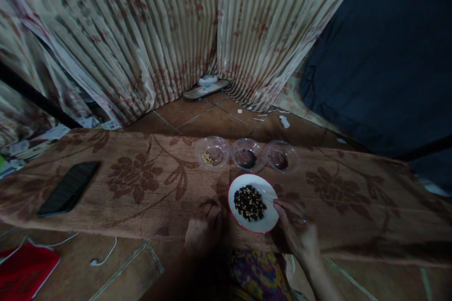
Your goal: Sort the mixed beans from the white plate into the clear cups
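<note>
Right hand (295, 226): grip pinched together on a thin metal tool (269, 197), perhaps tweezers, reaching left over the plate's edge.
Left hand (204, 225): curled on the table (141, 209), well left of the right grip; from here I can't tell whether it holds anything.
Red-rimmed plate (270, 217): just left of the right grip, bearing a heap of mixed black and pale beans (249, 203).
Clear bowls: beyond the right grip; the left bowl (219, 154) has pale beans (207, 158), the middle bowl (240, 154) black ones, the right bowl (280, 145) dark reddish ones.
Slippery beans: too loose or too hard a squeeze could send one skidding.
Plate rim: a wrist leaning there could tip the heap out.
Bowl row: set close and probably light, so a brushed one could jostle its neighbour.
Dim light: black and reddish beans could be confused.
</note>
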Demonstrator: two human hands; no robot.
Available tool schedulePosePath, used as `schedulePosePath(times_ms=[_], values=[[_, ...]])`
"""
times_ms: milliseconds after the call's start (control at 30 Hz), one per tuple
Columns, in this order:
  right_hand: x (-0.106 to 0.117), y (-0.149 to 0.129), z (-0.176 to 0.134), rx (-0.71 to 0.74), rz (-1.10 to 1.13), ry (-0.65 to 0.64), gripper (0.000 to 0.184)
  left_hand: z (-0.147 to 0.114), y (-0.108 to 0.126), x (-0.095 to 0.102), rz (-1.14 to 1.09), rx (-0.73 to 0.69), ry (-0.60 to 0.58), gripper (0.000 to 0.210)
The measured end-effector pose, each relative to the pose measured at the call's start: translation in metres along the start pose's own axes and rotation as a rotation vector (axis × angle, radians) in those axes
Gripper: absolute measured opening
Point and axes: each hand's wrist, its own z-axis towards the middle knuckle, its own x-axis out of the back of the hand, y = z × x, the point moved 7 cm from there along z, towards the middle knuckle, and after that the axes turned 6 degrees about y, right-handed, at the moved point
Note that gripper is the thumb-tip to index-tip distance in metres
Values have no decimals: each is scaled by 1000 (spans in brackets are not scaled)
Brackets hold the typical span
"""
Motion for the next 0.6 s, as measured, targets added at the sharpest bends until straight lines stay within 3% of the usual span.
schedulePosePath(times_ms=[400,600], values=[[-1,-2,0,73,-21,2,23,1,0,1,15,-1,-8,18],[3,4,-1,-14,12,46,26,1,1,2,16,-3,0,20]])
